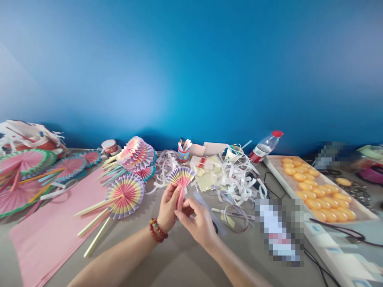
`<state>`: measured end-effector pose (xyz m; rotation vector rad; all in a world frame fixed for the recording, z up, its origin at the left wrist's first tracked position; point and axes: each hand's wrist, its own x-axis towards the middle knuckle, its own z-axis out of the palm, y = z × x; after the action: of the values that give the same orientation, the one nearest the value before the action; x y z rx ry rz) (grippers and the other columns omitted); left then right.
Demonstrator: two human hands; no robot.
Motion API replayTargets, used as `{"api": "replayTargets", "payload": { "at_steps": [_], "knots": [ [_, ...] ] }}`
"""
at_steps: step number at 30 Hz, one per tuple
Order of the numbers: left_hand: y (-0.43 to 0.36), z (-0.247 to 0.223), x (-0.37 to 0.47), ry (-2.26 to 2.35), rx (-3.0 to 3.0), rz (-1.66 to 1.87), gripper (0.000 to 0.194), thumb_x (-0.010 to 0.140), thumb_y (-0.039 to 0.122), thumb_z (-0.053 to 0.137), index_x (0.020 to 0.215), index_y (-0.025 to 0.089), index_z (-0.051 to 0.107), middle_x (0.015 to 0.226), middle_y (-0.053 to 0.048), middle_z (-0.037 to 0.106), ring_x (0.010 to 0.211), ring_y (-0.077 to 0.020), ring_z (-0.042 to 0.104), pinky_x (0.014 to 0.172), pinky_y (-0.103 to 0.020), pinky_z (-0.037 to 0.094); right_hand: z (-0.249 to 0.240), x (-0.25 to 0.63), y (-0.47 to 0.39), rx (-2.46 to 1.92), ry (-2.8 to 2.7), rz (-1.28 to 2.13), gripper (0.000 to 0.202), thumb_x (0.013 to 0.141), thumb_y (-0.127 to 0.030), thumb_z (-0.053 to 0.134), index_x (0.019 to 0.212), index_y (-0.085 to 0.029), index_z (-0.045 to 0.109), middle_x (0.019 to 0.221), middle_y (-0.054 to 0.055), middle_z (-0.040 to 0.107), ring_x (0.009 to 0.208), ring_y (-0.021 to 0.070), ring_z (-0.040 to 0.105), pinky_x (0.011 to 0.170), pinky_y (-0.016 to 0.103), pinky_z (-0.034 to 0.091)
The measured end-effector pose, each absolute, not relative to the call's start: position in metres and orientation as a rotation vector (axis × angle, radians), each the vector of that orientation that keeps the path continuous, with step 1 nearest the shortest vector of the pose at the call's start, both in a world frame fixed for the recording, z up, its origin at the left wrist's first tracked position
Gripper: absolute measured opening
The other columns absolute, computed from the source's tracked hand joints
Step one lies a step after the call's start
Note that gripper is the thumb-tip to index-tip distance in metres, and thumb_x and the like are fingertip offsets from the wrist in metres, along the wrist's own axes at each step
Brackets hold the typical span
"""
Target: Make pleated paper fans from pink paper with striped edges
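Note:
Between my hands is a small pleated paper fan (183, 177), spread partly at the top in purple, yellow and pink, its folds pinched narrow below. My left hand (170, 207), with red beads at the wrist, grips the fan's gathered middle between thumb and fingers. Lower down, my right hand (197, 223) pinches the fan's narrow bottom end. To the left lies a round pleated paper fan (125, 196) with pale sticks, and behind it stands a stack of similar fans (139, 157).
Pink paper sheets (56, 223) and more fans (26, 167) cover the left side. White paper strips (236, 175), a pen cup (183, 151), a bottle (265, 147) and scissors (236, 215) lie beyond and right. A tray (277, 169) holds several orange oval pieces.

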<state>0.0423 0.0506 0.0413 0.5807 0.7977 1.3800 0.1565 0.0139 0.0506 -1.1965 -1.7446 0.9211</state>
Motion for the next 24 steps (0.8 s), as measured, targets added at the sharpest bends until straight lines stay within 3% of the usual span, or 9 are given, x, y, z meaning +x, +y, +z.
{"api": "replayTargets", "payload": {
  "at_steps": [5, 11, 16, 24],
  "knots": [
    [0.051, 0.038, 0.043, 0.767, 0.571, 1.368, 0.024, 0.078, 0.036, 0.074, 0.082, 0.019, 0.057, 0.067, 0.005, 0.059, 0.055, -0.0070, 0.053, 0.055, -0.018, 0.043, 0.047, 0.159, 0.014, -1.267, -1.860, 0.754, 0.007, 0.080, -0.016, 0.055, 0.079, -0.022, 0.053, 0.074, -0.001, 0.062, 0.062, 0.0134, 0.059, 0.060, 0.023, 0.043],
    [0.054, 0.045, 0.038, 0.621, 0.571, 1.271, 0.019, 0.081, 0.034, 0.070, 0.086, 0.019, 0.060, 0.088, -0.006, 0.070, 0.078, -0.0198, 0.066, 0.068, -0.030, 0.053, 0.050, 0.162, 0.016, -1.367, -1.873, 0.623, 0.006, 0.074, -0.016, 0.055, 0.075, -0.022, 0.052, 0.072, -0.002, 0.062, 0.053, 0.0110, 0.055, 0.055, 0.021, 0.040],
    [0.060, 0.054, 0.032, 0.487, 0.627, 1.249, 0.024, 0.087, 0.034, 0.065, 0.103, 0.018, 0.059, 0.097, -0.008, 0.069, 0.074, -0.0173, 0.066, 0.062, -0.028, 0.053, 0.052, 0.164, 0.017, -1.385, -1.894, 0.498, 0.007, 0.072, -0.016, 0.054, 0.072, -0.022, 0.049, 0.068, -0.003, 0.061, 0.050, 0.0099, 0.056, 0.053, 0.020, 0.038],
    [0.071, 0.064, 0.020, 0.374, 0.537, 1.212, 0.011, 0.087, 0.024, 0.066, 0.087, 0.014, 0.062, 0.082, -0.003, 0.063, 0.065, -0.0097, 0.059, 0.064, -0.023, 0.052, 0.045, 0.158, 0.012, -1.300, -1.998, 0.469, 0.010, 0.076, -0.016, 0.052, 0.072, -0.022, 0.046, 0.065, -0.004, 0.057, 0.053, 0.0107, 0.057, 0.055, 0.020, 0.039]
  ]
}}
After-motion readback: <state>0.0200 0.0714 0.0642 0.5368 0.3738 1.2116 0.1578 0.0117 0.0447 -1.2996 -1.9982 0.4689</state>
